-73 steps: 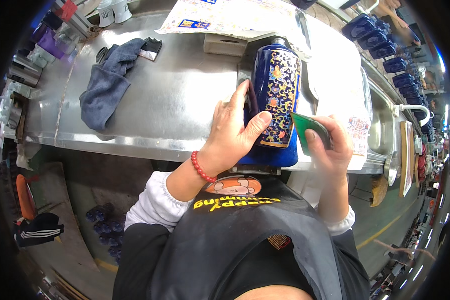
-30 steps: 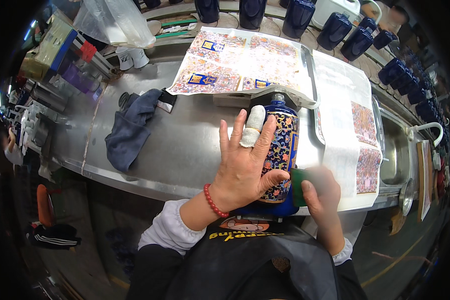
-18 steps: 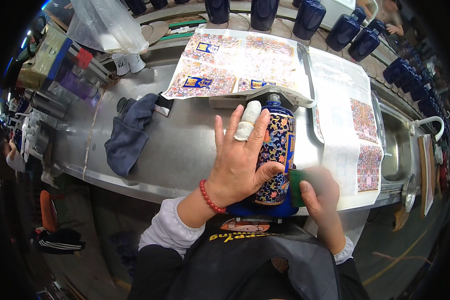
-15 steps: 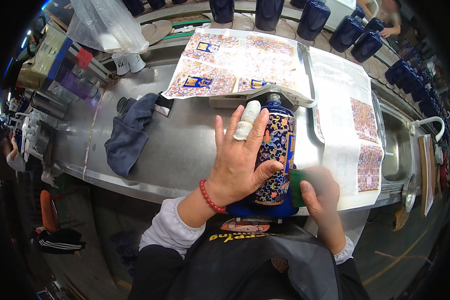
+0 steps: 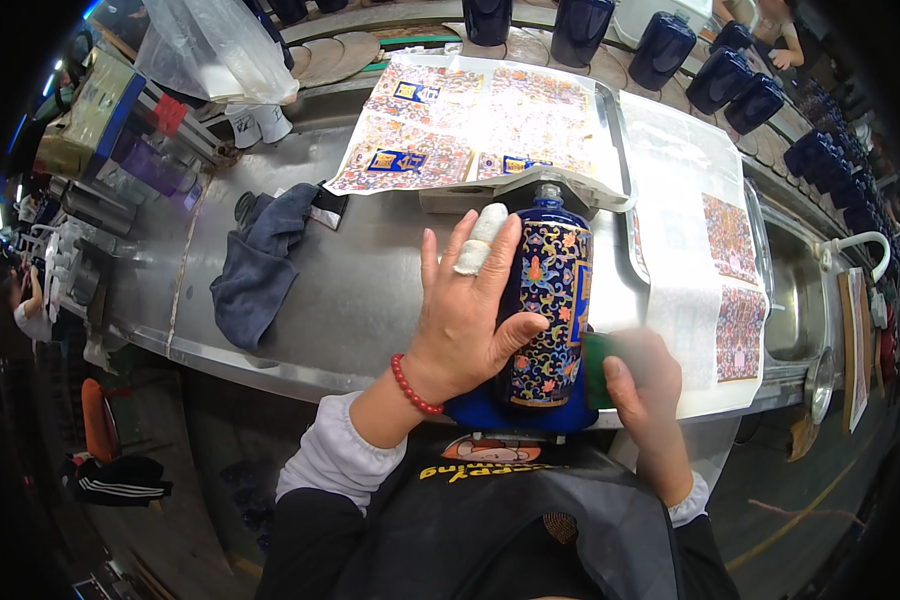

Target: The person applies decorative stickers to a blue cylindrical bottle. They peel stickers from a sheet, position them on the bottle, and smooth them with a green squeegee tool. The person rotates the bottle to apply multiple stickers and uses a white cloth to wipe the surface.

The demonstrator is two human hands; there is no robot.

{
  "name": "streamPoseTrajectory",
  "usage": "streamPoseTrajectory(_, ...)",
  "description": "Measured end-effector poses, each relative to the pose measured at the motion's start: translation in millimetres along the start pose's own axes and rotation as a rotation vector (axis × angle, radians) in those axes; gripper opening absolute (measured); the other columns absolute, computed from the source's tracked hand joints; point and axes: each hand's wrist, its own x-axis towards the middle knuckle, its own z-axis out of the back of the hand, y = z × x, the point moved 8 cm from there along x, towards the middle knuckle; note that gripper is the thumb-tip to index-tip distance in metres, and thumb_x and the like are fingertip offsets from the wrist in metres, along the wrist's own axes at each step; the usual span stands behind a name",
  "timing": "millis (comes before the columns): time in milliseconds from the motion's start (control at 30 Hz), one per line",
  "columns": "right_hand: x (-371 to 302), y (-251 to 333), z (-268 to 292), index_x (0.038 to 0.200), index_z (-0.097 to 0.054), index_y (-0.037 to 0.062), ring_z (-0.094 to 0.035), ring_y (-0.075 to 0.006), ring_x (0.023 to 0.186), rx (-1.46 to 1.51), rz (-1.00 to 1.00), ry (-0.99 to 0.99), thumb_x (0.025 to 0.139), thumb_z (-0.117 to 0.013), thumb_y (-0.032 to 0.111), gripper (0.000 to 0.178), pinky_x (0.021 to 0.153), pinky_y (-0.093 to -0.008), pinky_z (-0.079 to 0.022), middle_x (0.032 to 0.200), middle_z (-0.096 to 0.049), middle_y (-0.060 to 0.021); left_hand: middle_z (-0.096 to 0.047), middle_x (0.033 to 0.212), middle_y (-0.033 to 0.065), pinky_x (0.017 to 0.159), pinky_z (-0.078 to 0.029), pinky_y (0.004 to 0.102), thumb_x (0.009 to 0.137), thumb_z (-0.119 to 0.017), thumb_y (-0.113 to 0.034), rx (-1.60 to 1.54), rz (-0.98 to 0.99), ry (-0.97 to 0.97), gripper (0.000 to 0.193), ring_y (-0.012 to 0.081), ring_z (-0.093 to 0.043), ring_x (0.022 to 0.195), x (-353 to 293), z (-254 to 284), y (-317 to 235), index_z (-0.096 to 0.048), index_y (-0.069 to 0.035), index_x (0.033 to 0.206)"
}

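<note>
A dark blue bottle (image 5: 550, 300), wrapped in a floral pattern, lies tilted in front of me with its clear-topped neck pointing away. It rests on a blue support (image 5: 480, 408) at the counter's front edge. My left hand (image 5: 460, 310) lies along the bottle's left side, fingers stretched and spread; one finger wears a white cloth cover, and a red bead bracelet circles the wrist. In my right hand (image 5: 650, 375), blurred by motion, a flat green scraper (image 5: 597, 370) is gripped at the bottle's lower right side. Some right-hand fingers are hidden.
Printed floral decal sheets (image 5: 440, 130) lie beyond the bottle; more sheets (image 5: 690, 220) hang over the counter at right. A dark cloth (image 5: 255, 270) is at left. Several blue bottles (image 5: 660, 50) stand on a curved conveyor behind. A sink (image 5: 790, 290) is at far right.
My left hand has shifted slightly left along the bottle. The right hand stays near the same spot with the scraper. Bottles on the conveyor have moved to the right.
</note>
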Motion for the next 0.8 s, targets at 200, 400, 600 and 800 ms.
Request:
streamPoseTrajectory(200, 11, -1, 16, 0.103, -0.063, -0.0010, -0.061, -0.0164, 0.071, -0.010, -0.011, -0.043, 0.092, -0.069, 0.011, 0.017, 0.066, -0.0279, -0.048, 0.083, -0.064, -0.0087, -0.046, 0.147, 0.0270, 0.115, -0.015, 0.0673, 0.096, -0.043, -0.071, -0.055, -0.037, -0.060, 0.091, 0.0465, -0.038, 0.139, -10, 10, -8, -0.042, 0.002, 0.149)
streamPoseTrajectory(400, 15, -5, 15, 0.103, -0.062, -0.0013, -0.060, -0.0159, 0.071, 0.022, -0.026, -0.035, 0.091, -0.069, 0.008, 0.017, 0.066, -0.0275, -0.048, 0.083, -0.063, -0.0085, -0.058, 0.135, 0.0217, 0.114, -0.021, 0.0644, 0.100, -0.045, -0.061, -0.136, -0.054, -0.115, 0.073, 0.0409, -0.049, 0.129, 6, 11, 5, -0.051, -0.003, 0.145)
streamPoseTrajectory(600, 11, -10, 14, 0.103, -0.062, -0.0016, -0.060, -0.0152, 0.073, 0.033, -0.061, -0.031, 0.091, -0.069, 0.009, 0.017, 0.067, -0.0272, -0.048, 0.085, -0.064, -0.0084, -0.062, 0.132, 0.0199, 0.117, -0.021, 0.0602, 0.101, -0.048, -0.057, 0.055, -0.139, -0.145, 0.066, 0.0366, -0.058, 0.123, 8, 16, 3, -0.057, -0.004, 0.140)
streamPoseTrajectory(800, 13, -17, 16, 0.106, -0.062, -0.0021, -0.059, -0.0124, 0.078, 0.120, -0.101, -0.041, 0.093, -0.070, 0.011, 0.020, 0.071, -0.0254, -0.047, 0.090, -0.064, -0.0069, -0.068, 0.109, 0.0089, 0.088, -0.048, 0.0287, 0.102, -0.058, -0.020, -0.516, 0.074, -0.172, 0.022, 0.0176, -0.063, 0.103, 29, 16, 34, -0.063, -0.002, 0.115)
